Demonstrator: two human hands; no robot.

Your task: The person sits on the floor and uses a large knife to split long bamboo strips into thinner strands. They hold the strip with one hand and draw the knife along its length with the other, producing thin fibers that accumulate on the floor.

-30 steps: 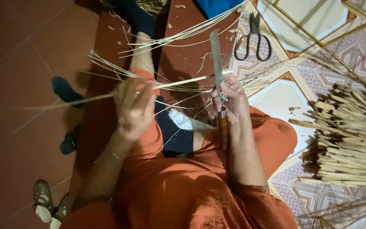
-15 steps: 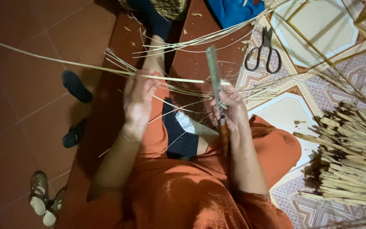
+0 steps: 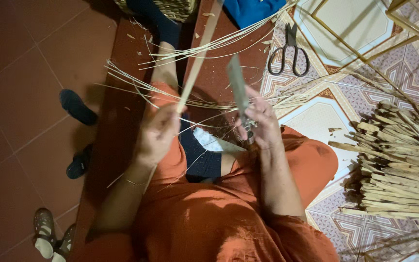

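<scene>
Sitting: a person in orange clothes works over the lap, above a red-brown floor (image 3: 20, 97) and a patterned tile floor (image 3: 326, 29).
Bundle: split bamboo sticks (image 3: 403, 165) lie heaped on the tiles at the right, well apart from both hands.
Strands: thin pale strands (image 3: 209, 48) fan across the knees, running mostly left to right.
Strip: a long flat bamboo strip (image 3: 197, 58) rises from the left hand and points up and away, tilted slightly right; its long axis runs near-vertical in the view.
Left hand (image 3: 157, 136): fingers closed around the strip's lower end.
Right hand (image 3: 263, 123): fingers closed on a knife (image 3: 238, 90), whose blade points up and away, just beside the strip, not touching it.
Technique: in my judgement a firm hold low on the strip, with the blade kept in line with its grain, would serve best.
Scissors (image 3: 289, 53): lying on the tiles, beyond the right hand.
Shoes: dark slippers (image 3: 77, 107) on the left floor.
</scene>
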